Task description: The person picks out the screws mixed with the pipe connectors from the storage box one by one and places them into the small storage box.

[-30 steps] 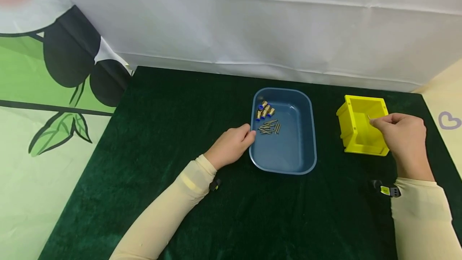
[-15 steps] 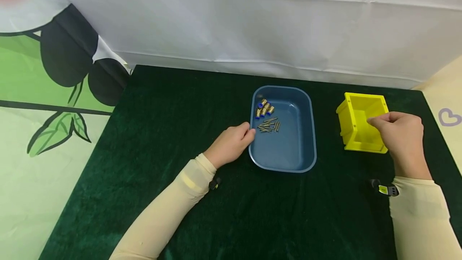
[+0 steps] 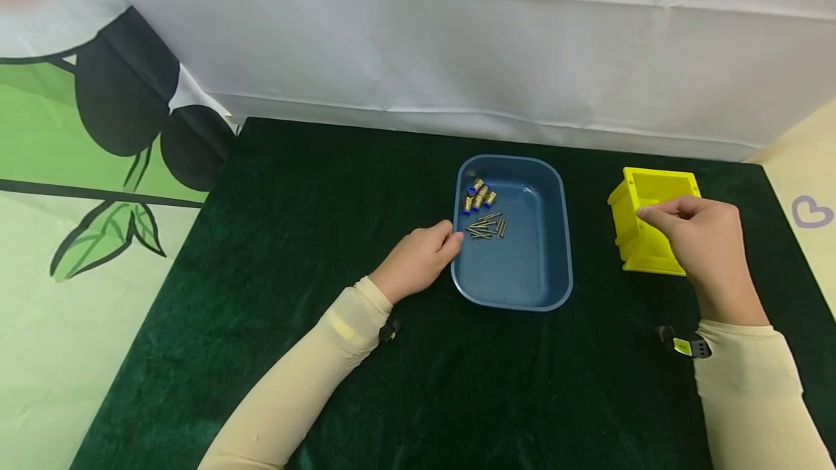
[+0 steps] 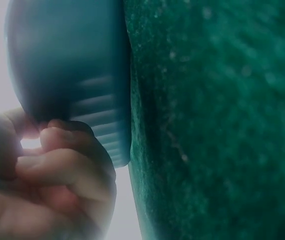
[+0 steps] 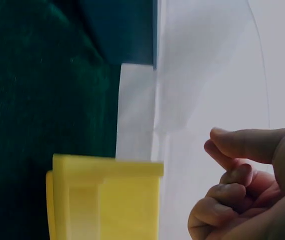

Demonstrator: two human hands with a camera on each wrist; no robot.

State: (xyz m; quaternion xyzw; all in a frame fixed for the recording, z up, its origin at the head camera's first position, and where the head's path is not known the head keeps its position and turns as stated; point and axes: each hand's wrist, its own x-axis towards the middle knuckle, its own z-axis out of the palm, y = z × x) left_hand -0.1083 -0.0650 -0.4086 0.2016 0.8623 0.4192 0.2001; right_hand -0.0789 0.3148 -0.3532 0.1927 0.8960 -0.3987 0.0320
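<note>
My left hand (image 3: pixel 415 258) grips the left rim of a blue plastic tray (image 3: pixel 522 274), thumb over the edge and fingers curled against the outer wall in the left wrist view. Inside the tray, on its left side, lie several brass fittings with blue collars (image 3: pixel 479 196) and a small pile of screws (image 3: pixel 485 226). My right hand (image 3: pixel 708 245) is raised over the left part of a yellow bin (image 3: pixel 630 220). In the right wrist view its thumb and forefinger (image 5: pixel 247 140) meet at the tips, the other fingers curl in, and nothing shows between them.
A dark green cloth (image 3: pixel 313 187) covers the table. Behind it hangs a white sheet (image 3: pixel 424 49), with a printed panel (image 3: pixel 124 129) at the left. The bin stands right of the tray, with a strip of green cloth between them.
A second ago my right hand held a thin screw over the yellow bin; now none shows at its fingertips. That hand has shifted left towards the tray. My left hand stays on the rim.
</note>
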